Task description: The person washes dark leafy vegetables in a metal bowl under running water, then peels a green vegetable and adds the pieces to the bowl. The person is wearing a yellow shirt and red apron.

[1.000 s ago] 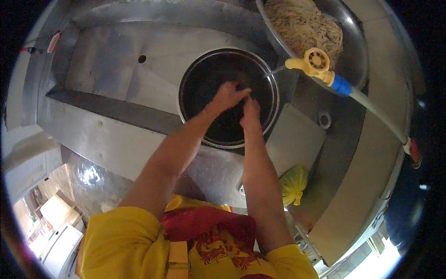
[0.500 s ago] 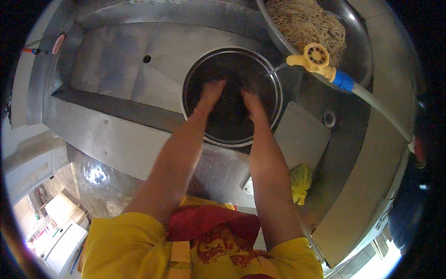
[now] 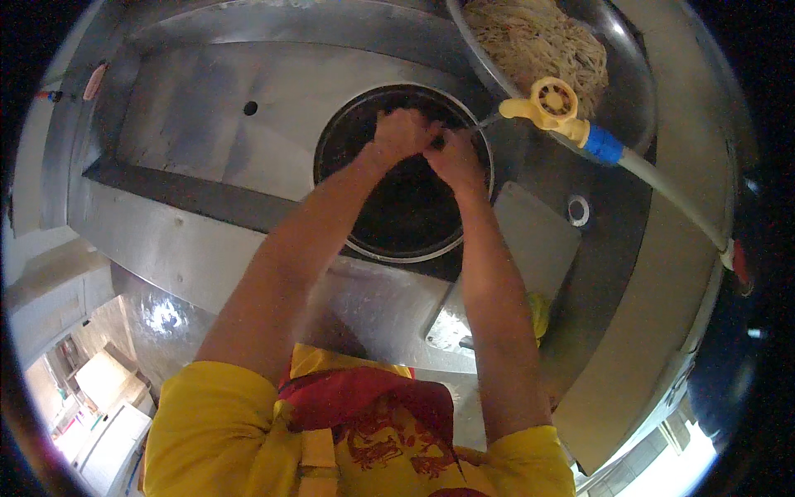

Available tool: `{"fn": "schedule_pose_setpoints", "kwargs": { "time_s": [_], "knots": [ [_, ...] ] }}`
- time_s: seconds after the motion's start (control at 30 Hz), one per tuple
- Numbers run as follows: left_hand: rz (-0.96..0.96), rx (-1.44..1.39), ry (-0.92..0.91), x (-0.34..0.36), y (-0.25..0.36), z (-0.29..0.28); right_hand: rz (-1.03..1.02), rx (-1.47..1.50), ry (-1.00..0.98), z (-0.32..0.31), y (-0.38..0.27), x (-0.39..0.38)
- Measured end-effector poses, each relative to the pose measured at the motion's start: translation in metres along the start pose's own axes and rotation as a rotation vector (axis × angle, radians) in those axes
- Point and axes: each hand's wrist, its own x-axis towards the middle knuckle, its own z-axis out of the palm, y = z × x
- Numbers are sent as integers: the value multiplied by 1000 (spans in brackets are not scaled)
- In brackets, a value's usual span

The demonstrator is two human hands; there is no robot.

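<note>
A round dark pot (image 3: pixel 402 215) with a metal rim stands in the steel sink, its contents too dark to make out. Both hands are over it near the far side, fingers bent and close together. My left hand (image 3: pixel 399 131) is closed, knuckles up. My right hand (image 3: pixel 455 161) is closed just right of it. What is between their fingertips, if anything, is hidden. A yellow valve (image 3: pixel 553 103) on a pale hose (image 3: pixel 671 190) with a blue fitting sits at the pot's right, its thin spout pointing over the rim.
A large steel bowl of noodle-like strands (image 3: pixel 530 37) is at the back right. A steel drainboard (image 3: pixel 207 108) with a hole lies left. A flat grey board (image 3: pixel 538 240) lies right of the pot, a yellow plastic bag (image 3: pixel 538 319) partly behind my right arm.
My hands were together mid-pot, parted half a second ago, and are now together again, farther toward the pot's back right.
</note>
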Motion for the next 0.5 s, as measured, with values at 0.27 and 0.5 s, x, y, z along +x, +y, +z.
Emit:
{"fn": "schedule_pose_setpoints", "kwargs": {
  "time_s": [0.27,0.5],
  "knots": [
    [27,-107,-238,-5,-76,-5,-100,-256,15,83,36,41],
    [-901,-1221,92,-80,-36,82,258,314,48,118,58,18]
  ]
}}
